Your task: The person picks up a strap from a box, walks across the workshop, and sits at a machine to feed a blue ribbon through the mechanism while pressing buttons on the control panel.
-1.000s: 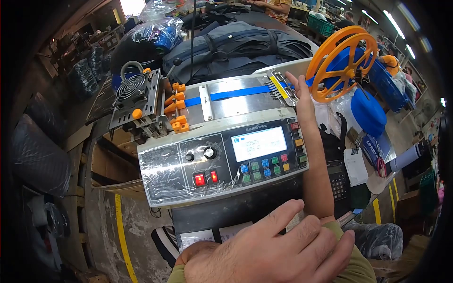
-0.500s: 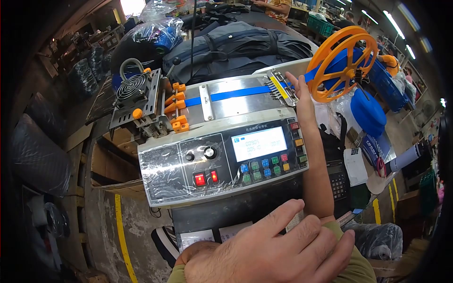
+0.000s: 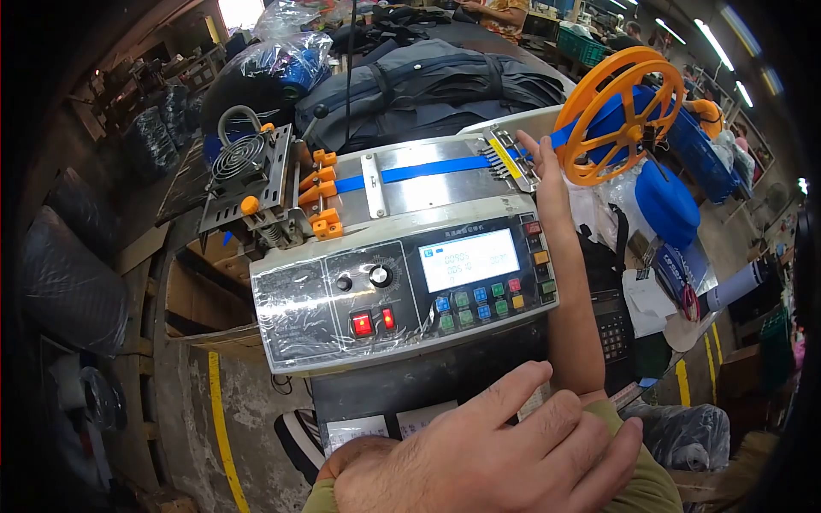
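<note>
My left hand (image 3: 505, 436) is in the foreground below the machine, its fingers apart and loosely bent, holding nothing. My right arm reaches up along the machine's right side, and my right hand (image 3: 546, 162) is beside the metal strap guide (image 3: 511, 161), fingers spread. A blue strap (image 3: 436, 169) runs from the orange reel (image 3: 633, 132) through the guide, under a metal crossbar (image 3: 373, 185) and between orange clamps (image 3: 321, 188) to the cutter unit (image 3: 252, 184). A bit of blue strap (image 3: 227, 238) shows below the cutter. The control panel (image 3: 402, 295) has a lit screen and red switches.
Dark bags (image 3: 428, 85) are piled behind the machine. An open cardboard box (image 3: 205, 295) stands under the cutter. To the right are a blue strap roll (image 3: 667, 205), a calculator (image 3: 612, 338), papers (image 3: 646, 303) and scissors (image 3: 689, 301). A co-worker (image 3: 500, 17) is at the back.
A bit of blue strap has appeared below the cutter at the left. The orange reel has turned slightly. Both my hands look almost unmoved.
</note>
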`<action>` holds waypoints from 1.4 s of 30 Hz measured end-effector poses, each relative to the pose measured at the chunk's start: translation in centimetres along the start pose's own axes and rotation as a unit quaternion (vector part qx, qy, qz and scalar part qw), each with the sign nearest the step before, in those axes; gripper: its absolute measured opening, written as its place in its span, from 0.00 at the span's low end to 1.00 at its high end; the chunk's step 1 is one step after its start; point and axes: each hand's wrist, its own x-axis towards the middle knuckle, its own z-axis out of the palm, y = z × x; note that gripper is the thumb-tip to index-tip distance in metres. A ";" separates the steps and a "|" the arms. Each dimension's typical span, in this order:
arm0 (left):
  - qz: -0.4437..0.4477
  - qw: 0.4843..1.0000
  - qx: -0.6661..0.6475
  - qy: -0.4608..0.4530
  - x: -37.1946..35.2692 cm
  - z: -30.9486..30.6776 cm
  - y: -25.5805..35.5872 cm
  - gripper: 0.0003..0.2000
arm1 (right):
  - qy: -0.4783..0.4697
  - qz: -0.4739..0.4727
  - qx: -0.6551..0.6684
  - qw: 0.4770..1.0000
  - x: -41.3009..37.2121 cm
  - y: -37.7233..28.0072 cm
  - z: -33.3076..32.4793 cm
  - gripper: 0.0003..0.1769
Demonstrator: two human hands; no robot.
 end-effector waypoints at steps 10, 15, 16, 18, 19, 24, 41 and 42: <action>-0.004 1.000 0.006 0.012 0.0 0.1 0.0 0.11 | 0.008 -0.022 -0.032 0.999 0.4 0.6 -0.5 0.41; -0.009 1.000 0.018 0.012 0.0 0.0 0.1 0.10 | -0.007 0.003 -0.026 1.000 0.9 1.1 -0.9 0.44; -0.009 1.000 0.019 0.011 0.0 0.0 0.1 0.10 | -0.007 0.003 -0.026 1.000 0.8 1.0 -0.8 0.44; -0.009 1.000 0.019 0.011 0.0 0.0 0.0 0.10 | -0.010 0.007 -0.017 1.000 0.7 0.9 -0.7 0.44; -0.007 1.000 0.019 0.014 0.0 0.1 0.0 0.10 | -0.010 0.006 -0.017 1.000 0.6 0.8 -0.6 0.44; -0.009 1.000 0.014 0.019 -0.1 0.0 0.0 0.11 | -0.002 -0.012 -0.012 1.000 0.8 1.2 -0.9 0.42; -0.002 1.000 0.020 0.012 0.0 0.0 -0.1 0.11 | 0.003 -0.014 -0.032 0.999 0.8 1.0 -0.8 0.42; -0.002 1.000 0.020 0.012 0.0 0.0 -0.1 0.11 | 0.002 -0.023 -0.046 0.999 1.1 1.4 -1.2 0.42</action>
